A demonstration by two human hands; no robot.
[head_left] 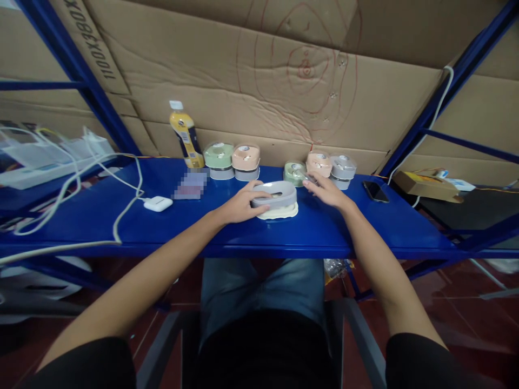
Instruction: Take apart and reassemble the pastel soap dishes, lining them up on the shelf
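One end held, the other end free

From where I stand, a thick white cable (60,250) trails along the blue flat-topped table (158,229), well to the left of the left grip (240,205). Between them lies a glossy white rounded case (158,203), and behind that grip, leftward, stands a yellow plastic bottle with a white cap (186,138). Closer behind it sit a pale green box on a grey base (219,156) and a peach box on a grey base (246,156).

The left grip is closed on the left end of a light-grey oval plastic piece (284,201), thumb along the front wall, fingers over the top. The piece lies between the two grips, seemingly resting on a cream plastic base with a wavy edge (284,212). I'd press gently down and inward there, lest the two slide apart.

The right grip (326,192) is partly curled, fingertips beside a small pale green box (292,174). Whether it has hold of anything clear, I cannot tell; a light pinch would suit thin plastic, with the knuckles clear of the peach box (319,163) and grey box (343,168) just behind. Farther right of it lies a black phone (376,191).
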